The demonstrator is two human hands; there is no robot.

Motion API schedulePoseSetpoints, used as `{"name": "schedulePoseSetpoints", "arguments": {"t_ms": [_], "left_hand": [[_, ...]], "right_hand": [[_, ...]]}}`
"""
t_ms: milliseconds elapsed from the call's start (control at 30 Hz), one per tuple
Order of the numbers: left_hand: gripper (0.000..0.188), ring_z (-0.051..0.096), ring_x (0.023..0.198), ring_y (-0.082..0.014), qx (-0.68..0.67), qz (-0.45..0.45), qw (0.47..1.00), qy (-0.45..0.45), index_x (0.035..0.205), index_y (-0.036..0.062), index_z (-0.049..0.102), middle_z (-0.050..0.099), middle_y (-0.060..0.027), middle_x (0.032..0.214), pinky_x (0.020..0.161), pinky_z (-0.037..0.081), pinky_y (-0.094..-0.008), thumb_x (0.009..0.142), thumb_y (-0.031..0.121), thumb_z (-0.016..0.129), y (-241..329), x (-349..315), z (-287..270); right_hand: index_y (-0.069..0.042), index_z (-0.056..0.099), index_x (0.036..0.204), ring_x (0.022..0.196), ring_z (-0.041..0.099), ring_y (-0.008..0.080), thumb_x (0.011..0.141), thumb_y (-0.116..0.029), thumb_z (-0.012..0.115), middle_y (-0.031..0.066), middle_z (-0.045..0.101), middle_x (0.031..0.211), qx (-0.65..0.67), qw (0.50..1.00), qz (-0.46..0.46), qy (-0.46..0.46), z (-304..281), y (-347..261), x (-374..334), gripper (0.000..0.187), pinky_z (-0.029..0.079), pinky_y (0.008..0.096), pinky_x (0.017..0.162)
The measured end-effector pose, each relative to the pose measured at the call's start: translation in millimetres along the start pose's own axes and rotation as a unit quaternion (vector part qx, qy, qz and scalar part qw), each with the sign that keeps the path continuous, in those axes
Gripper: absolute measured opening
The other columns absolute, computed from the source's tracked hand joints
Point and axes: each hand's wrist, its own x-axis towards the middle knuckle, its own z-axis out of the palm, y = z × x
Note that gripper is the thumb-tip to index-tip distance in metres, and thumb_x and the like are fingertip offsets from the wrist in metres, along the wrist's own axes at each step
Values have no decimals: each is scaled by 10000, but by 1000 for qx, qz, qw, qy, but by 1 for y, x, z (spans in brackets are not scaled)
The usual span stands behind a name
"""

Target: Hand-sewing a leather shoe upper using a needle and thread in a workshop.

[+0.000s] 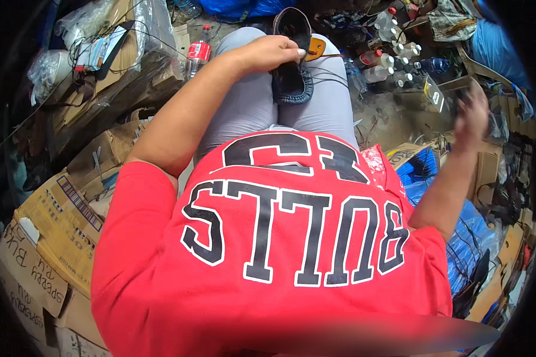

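A dark shoe [298, 89] with a gathered, stitched edge at its near end lies across my lap between my knees. My left hand [274, 52] is closed on its middle, thumb at the opening. Beside the thumb sits a tan leather piece [317, 49] with small holes. Dark thread [327, 77] trails from the shoe over my right thigh. Out to the right, apart from the shoe, my right hand [473, 116] is raised and smeared by motion. Whether its fingers hold anything cannot be made out.
Several plastic bottles [393, 59] stand on the floor at the far right. A red-labelled bottle [199, 52] is beside my left knee. Cardboard boxes [59, 220] pile up at left. Blue plastic sheeting [458, 238] and a small clear-and-yellow packet [433, 94] are on the right.
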Motion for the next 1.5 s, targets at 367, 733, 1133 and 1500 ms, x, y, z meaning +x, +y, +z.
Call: {"name": "schedulePoseSetpoints", "arguments": {"t_ms": [367, 733, 1133, 1500], "left_hand": [[332, 550, 692, -105, 79, -9, 997, -21, 958, 35, 667, 611, -34, 740, 629, 441, -259, 838, 343, 630, 9, -7, -5], [508, 579, 1039, -281, 206, -47, 948, 240, 1098, 75, 640, 623, -138, 1100, 883, 421, -448, 740, 435, 634, -45, 33, -48], [338, 585, 1053, -257, 347, -179, 910, 139, 1001, 189, 671, 645, -57, 1085, 934, 301, -567, 712, 358, 711, -4, 36, -32], [229, 577, 957, -208, -53, 254, 957, 132, 985, 32, 597, 599, -84, 1012, 865, 442, -301, 758, 3, 594, 2, 6, 8]], "right_hand": [[-46, 634, 1060, 719, 560, 71, 841, -106, 645, 33, 650, 831, -80, 841, -90, -527, 161, 20, -132, 227, 460, 231, 652], [-140, 615, 1072, 910, 626, 346, 787, -355, 664, 189, 658, 922, -378, 740, -194, -521, 201, 10, -144, 360, 477, 408, 799], [-104, 619, 853, 813, 631, 312, 801, -382, 627, 130, 647, 795, -517, 684, -301, -419, 177, -3, -154, 283, 488, 426, 675], [-112, 615, 1017, 811, 611, 324, 809, -307, 653, 138, 631, 924, -266, 800, -289, -454, 163, 38, -138, 287, 477, 400, 698]]}}
